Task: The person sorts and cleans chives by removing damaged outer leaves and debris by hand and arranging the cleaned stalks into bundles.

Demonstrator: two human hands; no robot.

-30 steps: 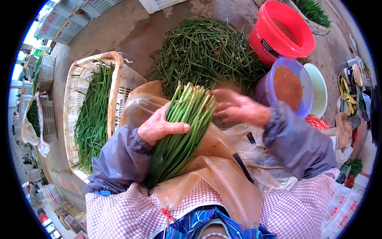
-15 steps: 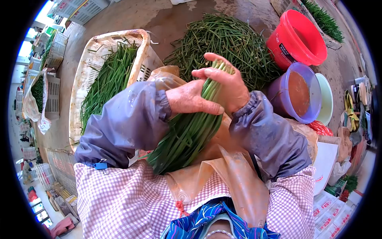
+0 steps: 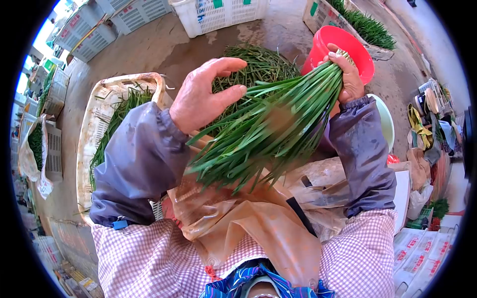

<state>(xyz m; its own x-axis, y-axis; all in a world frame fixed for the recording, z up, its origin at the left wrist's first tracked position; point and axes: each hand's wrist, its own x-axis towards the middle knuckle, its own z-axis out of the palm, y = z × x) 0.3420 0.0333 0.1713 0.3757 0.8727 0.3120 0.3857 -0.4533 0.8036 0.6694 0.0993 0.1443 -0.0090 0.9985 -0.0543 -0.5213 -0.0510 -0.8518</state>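
Garlic chives [image 3: 310, 97] fan out from right hand [image 3: 349, 79]; left hand [image 3: 201, 97] open beside them

The right hand has its fingers wrapped around the pale stem ends, raised in front of the red bucket [image 3: 366, 72]. From there the long green leaves spread down and across toward the left hand, above the brown plastic apron [image 3: 258, 221]. The left hand is open, its fingers curved and close together, the thumb held apart from them, near the leaves; whether any leaf touches it is unclear.

Beyond the bundle, a heap of loose greens [image 3: 261, 62] lies on the floor. A dirty white crate [image 3: 84, 149] with more greens inside stands beside the left sleeve [image 3: 136, 149]. A pale green basin [image 3: 387, 121] shows behind the right forearm, and a purple bucket [image 3: 325, 146] is mostly hidden by the leaves and that arm.
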